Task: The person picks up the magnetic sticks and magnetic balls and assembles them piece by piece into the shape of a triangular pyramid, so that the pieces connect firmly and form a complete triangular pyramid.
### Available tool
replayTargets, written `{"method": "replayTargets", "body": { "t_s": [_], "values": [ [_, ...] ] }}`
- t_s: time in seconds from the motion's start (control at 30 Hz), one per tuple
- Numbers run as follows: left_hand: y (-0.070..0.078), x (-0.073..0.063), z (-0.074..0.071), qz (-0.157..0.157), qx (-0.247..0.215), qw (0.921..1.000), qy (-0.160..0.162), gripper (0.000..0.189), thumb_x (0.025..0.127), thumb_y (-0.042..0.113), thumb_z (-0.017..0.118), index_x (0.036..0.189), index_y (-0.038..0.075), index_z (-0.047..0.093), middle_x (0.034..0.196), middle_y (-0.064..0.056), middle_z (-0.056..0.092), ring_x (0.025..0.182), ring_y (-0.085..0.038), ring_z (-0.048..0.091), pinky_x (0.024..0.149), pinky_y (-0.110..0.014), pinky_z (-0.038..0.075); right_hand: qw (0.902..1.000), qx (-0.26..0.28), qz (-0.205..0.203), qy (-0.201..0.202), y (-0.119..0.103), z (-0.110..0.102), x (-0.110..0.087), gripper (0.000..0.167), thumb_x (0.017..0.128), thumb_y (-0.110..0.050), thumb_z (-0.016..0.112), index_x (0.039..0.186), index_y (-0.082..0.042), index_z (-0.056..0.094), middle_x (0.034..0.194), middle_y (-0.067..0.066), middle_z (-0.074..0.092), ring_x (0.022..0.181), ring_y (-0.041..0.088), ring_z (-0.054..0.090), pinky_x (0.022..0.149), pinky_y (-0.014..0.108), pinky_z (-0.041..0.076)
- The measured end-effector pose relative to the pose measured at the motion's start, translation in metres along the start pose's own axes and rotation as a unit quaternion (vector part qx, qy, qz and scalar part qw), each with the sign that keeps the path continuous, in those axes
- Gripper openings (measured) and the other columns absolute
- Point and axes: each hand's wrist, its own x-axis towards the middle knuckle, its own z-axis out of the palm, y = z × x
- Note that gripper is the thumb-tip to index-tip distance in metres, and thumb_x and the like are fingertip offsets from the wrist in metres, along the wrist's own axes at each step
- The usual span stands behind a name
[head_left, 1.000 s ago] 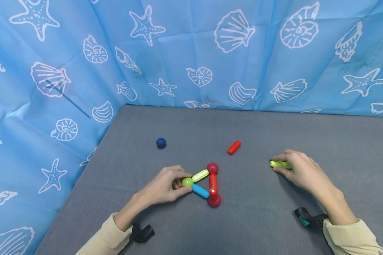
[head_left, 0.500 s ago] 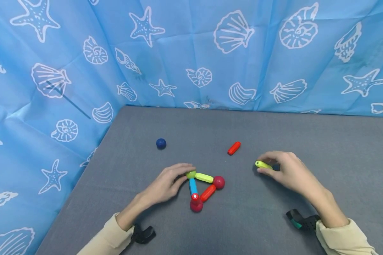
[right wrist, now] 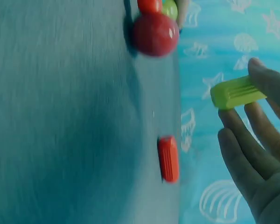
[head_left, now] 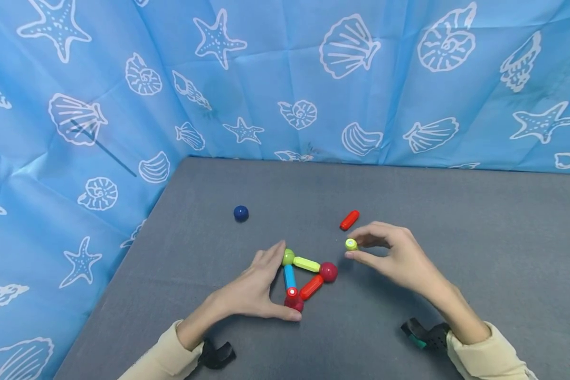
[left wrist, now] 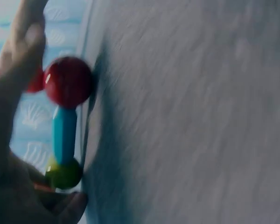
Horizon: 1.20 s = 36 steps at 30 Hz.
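Observation:
A triangle of magnetic balls and rods lies on the table: a green ball [head_left: 288, 257], two red balls [head_left: 329, 272], a blue rod [head_left: 290, 276], a yellow-green rod [head_left: 306, 264] and a red rod [head_left: 311, 286]. Another red rod [head_left: 292, 292] stands up from the nearer red ball [left wrist: 69, 82]. My left hand [head_left: 254, 287] spans the blue side, fingers by the green ball and thumb by the nearer red ball, all fairly straight. Between thumb and fingertips, my right hand [head_left: 389, 253] pinches a yellow-green magnetic rod [right wrist: 238, 92] above the table, one end facing the head camera.
A loose red rod [head_left: 349, 220] lies just beyond the right hand. Farther left on the grey table [head_left: 480, 227] sits a dark blue ball [head_left: 240, 213]. A blue seashell-print curtain [head_left: 266, 68] hangs behind and to the left.
My right hand has carried its yellow-green rod leftward toward the triangle and tilted it. The left hand has turned the triangle, then shifted from the green ball to spread along the blue side.

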Motion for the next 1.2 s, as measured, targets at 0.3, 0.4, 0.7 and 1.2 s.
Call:
{"method": "replayTargets", "body": {
  "t_s": [0.3,0.4,0.7,1.2],
  "values": [
    [0.002,0.003,0.001,0.016,0.007,0.9994,0.030,0.119,0.077,0.060,0.083,0.165,0.017,0.014,0.164,-0.006,0.021,0.140,-0.024,0.036,0.111,-0.049,0.046,0.9953,0.049,-0.021,-0.080,-0.004,0.018,-0.001,0.029,0.086,-0.008,0.081,0.114,-0.012,0.076,0.104,-0.003,0.078,0.091,0.001,0.071,0.080,0.033,0.062],
    [0.001,0.003,-0.002,0.025,-0.001,0.9994,0.026,0.115,0.079,0.056,0.083,0.165,0.020,0.016,0.164,-0.004,0.024,0.143,-0.024,0.036,0.113,-0.050,0.044,0.9933,0.061,-0.014,-0.097,-0.003,0.020,-0.002,0.028,0.088,-0.010,0.079,0.117,-0.011,0.075,0.106,-0.003,0.077,0.092,0.002,0.071,0.081,0.032,0.062],
    [0.000,0.004,-0.009,0.057,-0.008,0.9982,0.017,0.098,0.086,0.043,0.081,0.163,0.018,0.025,0.172,-0.004,0.020,0.158,-0.028,0.026,0.125,-0.058,0.026,0.9916,0.065,-0.008,-0.112,-0.002,0.022,-0.004,0.029,0.089,-0.010,0.078,0.117,-0.008,0.074,0.108,-0.001,0.078,0.093,0.002,0.071,0.080,0.032,0.062],
    [-0.011,0.008,-0.006,0.107,-0.002,0.9890,0.102,0.049,0.090,0.026,0.079,0.133,0.006,0.067,0.110,0.001,0.073,0.089,-0.009,0.060,0.077,-0.021,0.051,0.9904,0.070,-0.012,-0.119,0.001,0.022,-0.005,0.032,0.085,-0.010,0.082,0.117,-0.010,0.074,0.105,-0.002,0.077,0.091,0.006,0.073,0.081,0.032,0.062]
  ]
}}
